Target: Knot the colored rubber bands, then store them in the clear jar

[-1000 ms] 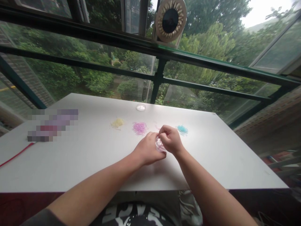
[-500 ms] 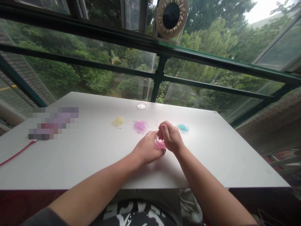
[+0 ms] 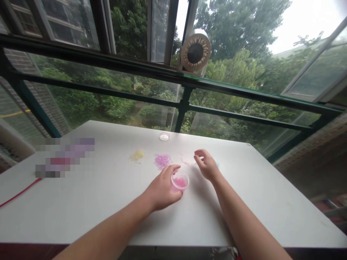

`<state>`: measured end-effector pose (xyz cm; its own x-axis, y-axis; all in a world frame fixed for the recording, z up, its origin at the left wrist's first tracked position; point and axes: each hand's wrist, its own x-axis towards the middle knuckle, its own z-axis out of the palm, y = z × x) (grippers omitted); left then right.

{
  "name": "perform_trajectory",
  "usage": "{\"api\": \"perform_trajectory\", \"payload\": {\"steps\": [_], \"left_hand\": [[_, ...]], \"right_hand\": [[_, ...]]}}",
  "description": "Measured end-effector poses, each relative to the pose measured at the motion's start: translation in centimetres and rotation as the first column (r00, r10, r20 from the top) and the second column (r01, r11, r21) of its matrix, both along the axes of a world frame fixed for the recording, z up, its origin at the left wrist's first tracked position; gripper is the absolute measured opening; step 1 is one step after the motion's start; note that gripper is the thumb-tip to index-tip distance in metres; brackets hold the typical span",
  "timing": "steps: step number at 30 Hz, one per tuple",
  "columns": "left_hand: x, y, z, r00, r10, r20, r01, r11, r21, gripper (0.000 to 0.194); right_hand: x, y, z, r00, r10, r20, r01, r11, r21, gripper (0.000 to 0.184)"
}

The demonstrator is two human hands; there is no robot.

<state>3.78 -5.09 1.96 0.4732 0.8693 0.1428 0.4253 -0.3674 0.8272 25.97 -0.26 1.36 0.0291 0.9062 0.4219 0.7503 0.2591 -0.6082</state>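
Observation:
My left hand (image 3: 162,188) is wrapped round a small clear cup (image 3: 180,181) with pink bits inside, resting on the white table (image 3: 108,202). My right hand (image 3: 206,165) hovers just right of the cup, fingers loosely curled and apart, holding nothing that I can see. Beyond the cup lie a purple pile of tiny bands (image 3: 162,160), a yellow pile (image 3: 137,155) and a few pale pink bands (image 3: 184,160). A blue pile is mostly hidden behind my right hand.
A small white lid (image 3: 164,136) lies near the table's far edge. A blurred patch (image 3: 63,157) and a red cord (image 3: 18,192) are at the left. A green window railing (image 3: 244,94) and a round tan device (image 3: 195,53) stand behind the table.
My right hand has lifted off the cup and moved right and away, opening. The left hand still holds the cup. The camera tilted up.

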Motion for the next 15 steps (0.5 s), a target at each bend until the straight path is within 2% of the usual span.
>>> {"api": "perform_trajectory", "payload": {"steps": [3, 4, 6, 8, 12, 15], "left_hand": [[-0.6, 0.1, -0.1, 1.000, -0.020, 0.013, 0.021, 0.999, -0.050, 0.071], [-0.7, 0.2, -0.2, 0.999, -0.028, 0.015, 0.029, 0.998, -0.060, 0.071], [-0.8, 0.3, -0.4, 0.999, -0.042, 0.019, 0.043, 0.996, -0.072, 0.071], [-0.8, 0.6, -0.6, 0.998, -0.058, 0.022, 0.060, 0.994, -0.090, 0.073], [-0.7, 1.0, -0.7, 0.996, -0.084, 0.024, 0.087, 0.987, -0.138, 0.076], [-0.7, 1.2, -0.8, 0.996, -0.085, 0.041, 0.090, 0.985, -0.149, 0.075]], "right_hand": [[0.4, 1.5, -1.8, 0.950, 0.142, 0.278, -0.119, 0.988, -0.097, 0.065], [0.2, 1.9, -2.3, 0.925, 0.176, 0.337, -0.148, 0.983, -0.106, 0.067], [-0.6, 2.7, -2.9, 0.897, 0.196, 0.397, -0.175, 0.980, -0.090, 0.060], [-1.4, 3.6, -3.3, 0.900, 0.187, 0.394, -0.183, 0.982, -0.047, 0.045], [-1.8, 5.0, -3.9, 0.950, 0.171, 0.260, -0.178, 0.984, 0.002, 0.019], [-1.5, 5.4, -4.3, 0.976, 0.118, 0.185, -0.123, 0.992, 0.017, 0.017]]}}
